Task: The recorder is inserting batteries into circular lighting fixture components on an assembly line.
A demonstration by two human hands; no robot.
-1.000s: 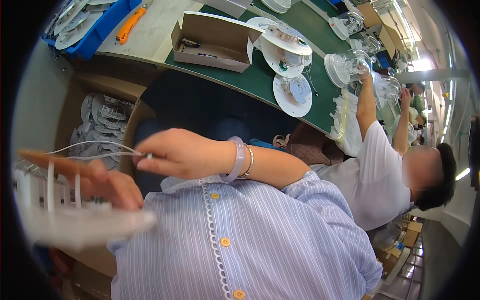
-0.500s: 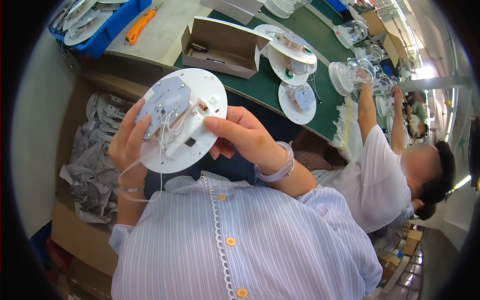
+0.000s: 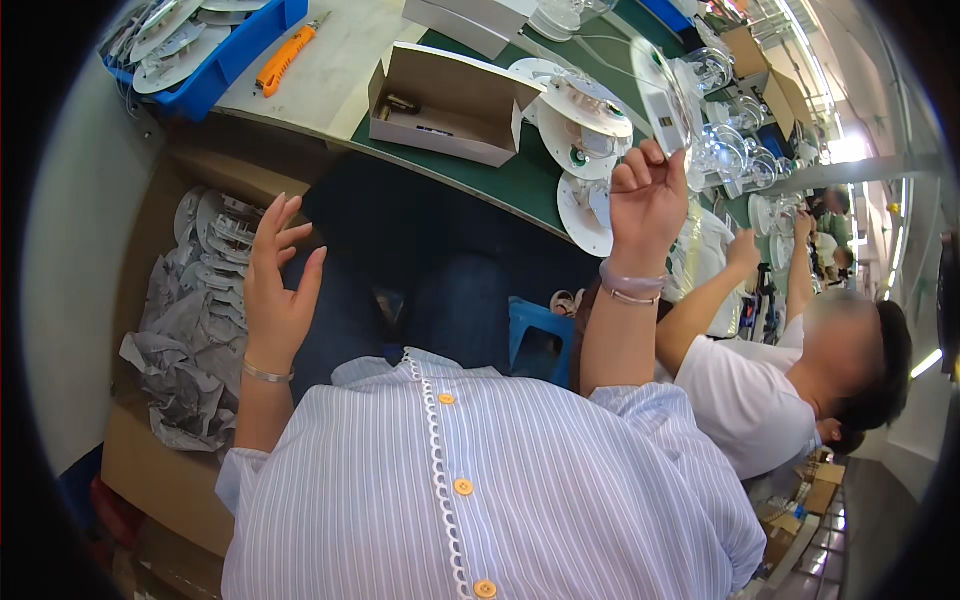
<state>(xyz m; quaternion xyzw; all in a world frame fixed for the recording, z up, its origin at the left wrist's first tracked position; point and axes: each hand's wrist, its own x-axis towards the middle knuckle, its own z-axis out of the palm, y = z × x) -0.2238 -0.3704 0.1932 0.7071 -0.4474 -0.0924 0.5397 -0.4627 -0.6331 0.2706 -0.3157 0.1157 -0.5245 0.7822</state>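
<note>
My right hand is raised over the green-topped bench and grips the lower edge of a white round lamp plate between thumb and fingers. The plate stands nearly edge-on, tilted, with a thin wire trailing off to its left. Just left of it, several similar white lamp plates with circuit boards lie piled on the bench. Nothing is in my left hand, whose fingers are spread above my lap, close to a carton holding more white plates and crumpled grey paper.
An open small box with batteries inside stands at the bench's front edge. Behind it lie an orange utility knife and a blue bin full of plates. A co-worker sits at right, near clear domed lamps. A blue stool stands below.
The lamp plate, held by both hands before, has moved up and right over the bench in my right hand. My left hand has let go and opened. The co-worker's near arm has drawn back.
</note>
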